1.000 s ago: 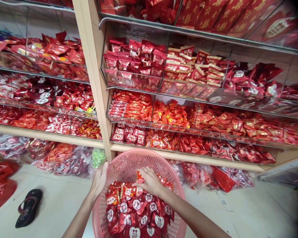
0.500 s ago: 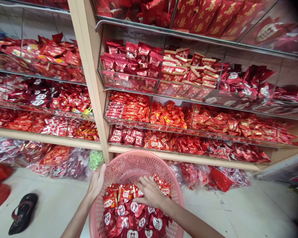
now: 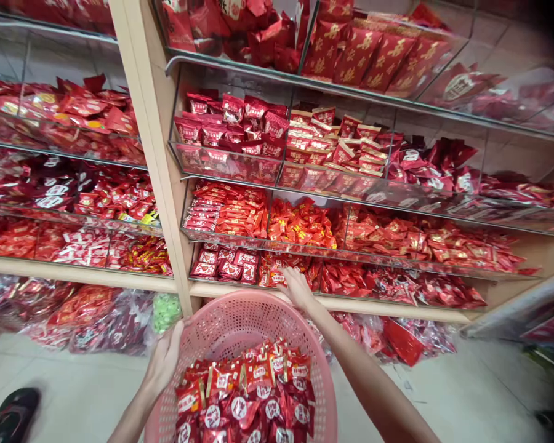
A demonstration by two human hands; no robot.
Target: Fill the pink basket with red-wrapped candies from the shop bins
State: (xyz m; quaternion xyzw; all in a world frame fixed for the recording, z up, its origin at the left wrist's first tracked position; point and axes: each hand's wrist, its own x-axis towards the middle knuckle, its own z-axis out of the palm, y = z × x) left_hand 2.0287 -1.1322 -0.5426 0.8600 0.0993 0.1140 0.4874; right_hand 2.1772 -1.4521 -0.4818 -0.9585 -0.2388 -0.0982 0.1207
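A pink perforated plastic basket (image 3: 321, 381) stands in front of me, filled with red and dark-red wrapped sweets (image 3: 242, 400). My left hand (image 3: 165, 357) is closed on the basket's left rim, partly hidden from view. Beyond the basket's far rim, my right hand (image 3: 296, 288) reaches to the lowest shelf, fingers stretched over a compartment of red and orange sweet packets (image 3: 272, 275). I see nothing lifted in it, and whether the fingertips touch the packets is hard to tell. Square red packets with hearts (image 3: 231, 264) lie in the compartment to its left.
Shelves with clear acrylic fronts (image 3: 231, 166) hold many red packets in compartments. A wooden post (image 3: 154, 172) divides the two units. Below them, plastic bags of sweets (image 3: 85, 314) and a green bag (image 3: 165, 312) rest on the floor. A dark sandal (image 3: 16, 412) lies at lower left.
My right hand has moved from the sweets inside the basket forward to the lowest shelf. My left hand stays on the rim. The view has shifted, with the shelves sitting lower and farther left.
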